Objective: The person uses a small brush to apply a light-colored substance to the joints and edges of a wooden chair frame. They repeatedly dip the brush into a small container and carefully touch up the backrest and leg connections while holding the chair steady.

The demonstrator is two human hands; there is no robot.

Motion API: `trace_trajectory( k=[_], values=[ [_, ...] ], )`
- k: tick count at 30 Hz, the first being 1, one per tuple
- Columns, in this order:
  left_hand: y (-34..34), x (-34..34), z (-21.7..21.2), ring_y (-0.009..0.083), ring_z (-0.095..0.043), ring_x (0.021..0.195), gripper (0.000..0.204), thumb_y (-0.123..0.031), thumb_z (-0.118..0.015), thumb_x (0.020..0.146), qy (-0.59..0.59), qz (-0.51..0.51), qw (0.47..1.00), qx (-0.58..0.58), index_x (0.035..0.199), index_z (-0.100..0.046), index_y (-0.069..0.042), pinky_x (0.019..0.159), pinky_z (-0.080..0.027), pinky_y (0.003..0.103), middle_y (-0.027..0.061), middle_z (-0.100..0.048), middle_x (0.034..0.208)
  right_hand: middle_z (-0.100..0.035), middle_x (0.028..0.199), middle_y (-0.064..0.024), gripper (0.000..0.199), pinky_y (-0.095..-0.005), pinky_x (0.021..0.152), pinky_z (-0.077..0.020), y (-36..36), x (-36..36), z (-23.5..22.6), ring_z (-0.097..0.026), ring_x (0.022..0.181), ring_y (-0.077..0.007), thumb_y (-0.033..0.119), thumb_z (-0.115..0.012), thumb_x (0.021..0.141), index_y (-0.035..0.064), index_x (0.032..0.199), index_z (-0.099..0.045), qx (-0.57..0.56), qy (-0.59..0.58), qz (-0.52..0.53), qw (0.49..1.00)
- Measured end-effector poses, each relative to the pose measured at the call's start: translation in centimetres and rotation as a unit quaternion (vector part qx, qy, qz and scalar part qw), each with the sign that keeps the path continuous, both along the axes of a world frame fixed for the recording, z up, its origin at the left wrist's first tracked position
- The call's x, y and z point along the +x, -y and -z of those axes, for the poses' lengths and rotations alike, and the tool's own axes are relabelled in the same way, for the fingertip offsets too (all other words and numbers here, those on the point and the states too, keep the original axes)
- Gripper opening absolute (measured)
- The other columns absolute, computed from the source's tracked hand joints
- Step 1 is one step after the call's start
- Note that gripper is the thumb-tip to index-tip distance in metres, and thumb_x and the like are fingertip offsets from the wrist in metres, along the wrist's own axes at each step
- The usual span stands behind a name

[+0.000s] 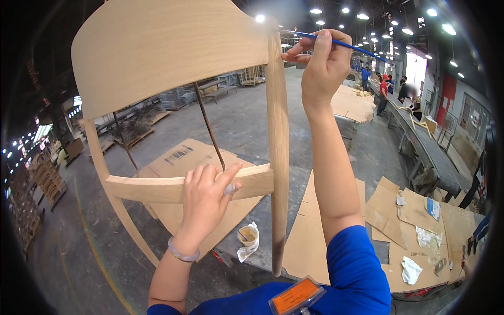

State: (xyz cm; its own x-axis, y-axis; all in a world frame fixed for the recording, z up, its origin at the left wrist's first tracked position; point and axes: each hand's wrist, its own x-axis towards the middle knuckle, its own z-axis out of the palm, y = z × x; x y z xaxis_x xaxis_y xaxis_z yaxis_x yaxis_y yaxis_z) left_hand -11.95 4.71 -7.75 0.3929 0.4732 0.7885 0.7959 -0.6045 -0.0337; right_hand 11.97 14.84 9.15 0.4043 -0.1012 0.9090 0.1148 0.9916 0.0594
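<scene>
A pale wooden chair [173, 52] fills the view from 9 to 12 o'clock, held up off the floor. The left hand [205, 202] at 6 o'clock has its fingers curled shut around the chair's rail. The right hand [321, 60] at 1 o'clock pinches a thin blue brush [346, 45], its tip touching the chair's post top. A small cup [248, 235] sits on cardboard [310, 236] below.

Short blue sleeves [353, 262] are worn, a pale bangle [182, 254] circles the left wrist, and an orange badge [295, 297] is clipped at the chest.
</scene>
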Motion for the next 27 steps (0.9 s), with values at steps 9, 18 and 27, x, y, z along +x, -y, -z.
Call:
trace_trajectory(
  k=[9, 18, 27],
  values=[
    [0.1, -0.8, 0.0, 0.0262, -0.054, 0.091, 0.039, -0.020, -0.073, 0.093, 0.001, -0.008, 1.000, 0.004, 0.132, -0.072, -0.015, 0.082, -0.039, 0.040, 0.0067, -0.055, 0.091, -0.069, 0.077, -0.0111, 0.019, -0.0258, 0.051, -0.0617, -0.6, -1.2, -0.1, -0.073, 0.060, -0.0158, 0.016, -0.049, 0.112, -0.0017, 0.108, -0.051, 0.012, -0.001, 0.008, 1.000],
    [0.0, -1.8, -0.1, 0.0259, -0.054, 0.091, 0.040, -0.021, -0.073, 0.094, -0.004, -0.026, 1.000, -0.004, 0.133, -0.071, -0.016, 0.082, -0.039, 0.040, 0.0064, -0.055, 0.091, -0.068, 0.081, -0.0119, 0.019, -0.0290, 0.054, -0.0640, -0.6, -2.4, 0.0, -0.072, 0.063, -0.0169, 0.018, -0.049, 0.112, -0.0012, 0.110, -0.050, -0.015, 0.004, 0.025, 1.000],
    [0.0, -2.7, 0.0, 0.0260, -0.054, 0.090, 0.042, -0.017, -0.073, 0.092, -0.002, -0.024, 1.000, 0.007, 0.134, -0.071, -0.016, 0.082, -0.039, 0.040, 0.0064, -0.054, 0.090, -0.070, 0.076, -0.0106, 0.018, -0.0264, 0.051, -0.0618, -0.9, -3.7, -0.3, -0.073, 0.060, -0.0157, 0.016, -0.051, 0.111, -0.0016, 0.106, -0.052, 0.003, -0.015, 0.010, 1.000]
  ],
)
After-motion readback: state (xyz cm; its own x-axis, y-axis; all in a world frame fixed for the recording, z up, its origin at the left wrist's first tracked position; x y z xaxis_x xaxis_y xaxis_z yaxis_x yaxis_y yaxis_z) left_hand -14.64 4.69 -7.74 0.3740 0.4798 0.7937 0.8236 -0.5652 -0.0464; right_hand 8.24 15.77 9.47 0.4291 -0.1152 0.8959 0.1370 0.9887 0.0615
